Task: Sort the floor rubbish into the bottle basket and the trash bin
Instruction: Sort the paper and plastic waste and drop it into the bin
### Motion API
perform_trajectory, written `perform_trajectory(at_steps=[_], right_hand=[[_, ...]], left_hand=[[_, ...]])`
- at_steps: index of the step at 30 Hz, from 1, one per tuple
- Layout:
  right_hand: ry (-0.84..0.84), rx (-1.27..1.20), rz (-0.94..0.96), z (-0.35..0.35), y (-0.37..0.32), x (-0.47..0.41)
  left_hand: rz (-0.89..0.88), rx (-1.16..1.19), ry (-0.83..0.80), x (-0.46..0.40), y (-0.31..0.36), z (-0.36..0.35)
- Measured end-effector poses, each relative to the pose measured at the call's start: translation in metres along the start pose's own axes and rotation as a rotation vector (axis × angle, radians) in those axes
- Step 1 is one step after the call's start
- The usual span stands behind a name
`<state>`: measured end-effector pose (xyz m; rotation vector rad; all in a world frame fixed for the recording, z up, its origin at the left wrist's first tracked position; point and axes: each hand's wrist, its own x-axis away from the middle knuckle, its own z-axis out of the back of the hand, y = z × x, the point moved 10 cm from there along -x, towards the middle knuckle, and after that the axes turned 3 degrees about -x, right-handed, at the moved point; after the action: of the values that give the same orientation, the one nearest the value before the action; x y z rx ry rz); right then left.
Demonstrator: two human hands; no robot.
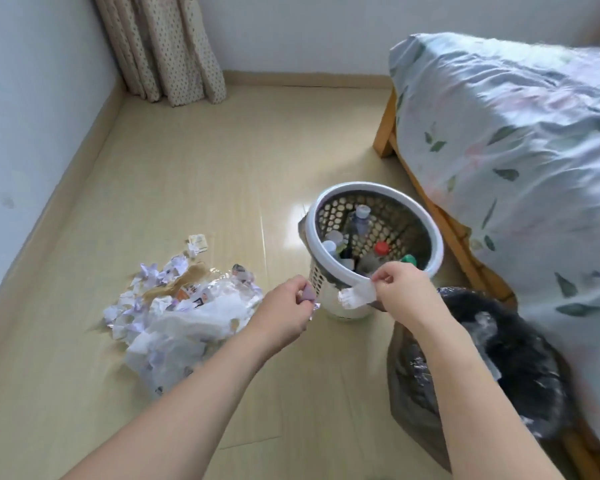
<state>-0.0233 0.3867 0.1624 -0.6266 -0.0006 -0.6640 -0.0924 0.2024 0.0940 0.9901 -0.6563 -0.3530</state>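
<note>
The bottles already stand in my bottle basket [374,233]; the paper and wrapper pile [174,317] still lies on the floor to its left. My left hand [284,313] pinches a small purple scrap [308,294] and my right hand [406,289] pinches a white one [357,295], both probably headed for the black-lined trash bin [475,368] beside the basket.

White perforated basket [329,206]; black-lined bin [482,358]; leaf-print pale-blue bedcover [516,150]; dotted beige curtain [167,46].

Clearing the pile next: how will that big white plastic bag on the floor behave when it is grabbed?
The white plastic bag looks thin and crumpled, so probably floppy and light. Paper scraps lie on and around it, so lifting it may spill or drag some. Its glossy film could slip from a loose pinch; a fistful seems safer.
</note>
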Motion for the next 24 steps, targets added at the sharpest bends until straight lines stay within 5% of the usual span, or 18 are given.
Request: perform_trajectory(at_steps=[7, 12, 19, 24], right_hand=[[0.081, 0.064, -0.434, 0.091, 0.192, -0.003], [0.023, 0.086, -0.557, 0.084, 0.265, 0.003], [0.051, 0.098, -0.371, 0.077, 0.207, -0.012], [-0.111, 0.0, -0.093, 0.027, 0.104, -0.013]], left_hand=[[-0.196, -0.207, -0.198, -0.034, 0.096, -0.158], [-0.142, -0.315, -0.371, -0.049, 0.1, -0.242], [-0.207, -0.292, -0.13, -0.054, 0.098, -0.194], [-0.063, -0.337, -0.028, -0.039, 0.025, -0.11]])
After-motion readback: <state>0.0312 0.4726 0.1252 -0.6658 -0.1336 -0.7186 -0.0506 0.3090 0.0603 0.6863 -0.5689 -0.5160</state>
